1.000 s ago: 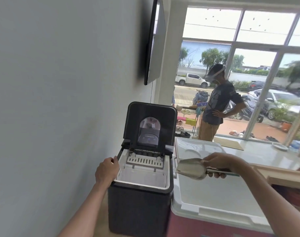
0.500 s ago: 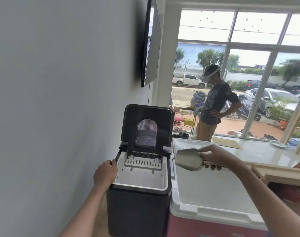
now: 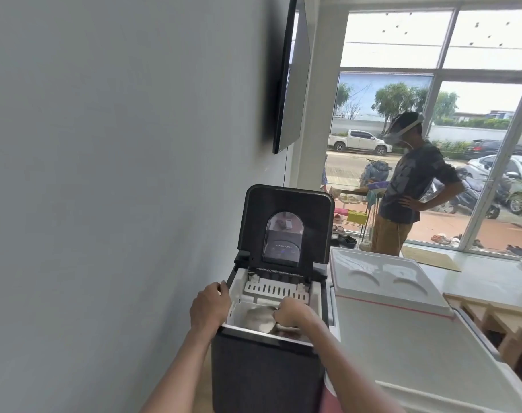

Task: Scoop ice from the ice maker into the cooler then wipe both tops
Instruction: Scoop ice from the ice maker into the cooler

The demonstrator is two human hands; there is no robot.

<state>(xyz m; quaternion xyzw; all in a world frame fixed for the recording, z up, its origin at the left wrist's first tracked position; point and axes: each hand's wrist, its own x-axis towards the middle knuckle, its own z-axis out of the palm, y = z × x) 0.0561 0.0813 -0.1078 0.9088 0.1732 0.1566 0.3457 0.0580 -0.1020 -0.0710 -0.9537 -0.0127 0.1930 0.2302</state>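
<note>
A black ice maker (image 3: 262, 374) stands against the wall with its lid (image 3: 286, 225) raised upright. My left hand (image 3: 209, 308) grips the left rim of its white ice bin. My right hand (image 3: 292, 312) reaches down into the bin and holds a metal scoop (image 3: 258, 320), whose bowl lies inside the bin. Ice in the bin is too blurred to make out. To the right sits a white cooler (image 3: 408, 347) with a pink body; its lid is closed and has moulded cup hollows.
A grey wall (image 3: 105, 174) runs along the left, with a flat screen (image 3: 289, 73) mounted above the ice maker. Another person (image 3: 408, 186) stands at the big window behind the cooler. A wooden frame (image 3: 498, 320) sits to the right of the cooler.
My right hand has carried the scoop left from above the cooler lid and down into the ice maker's bin. My left hand has stayed on the bin's left rim.
</note>
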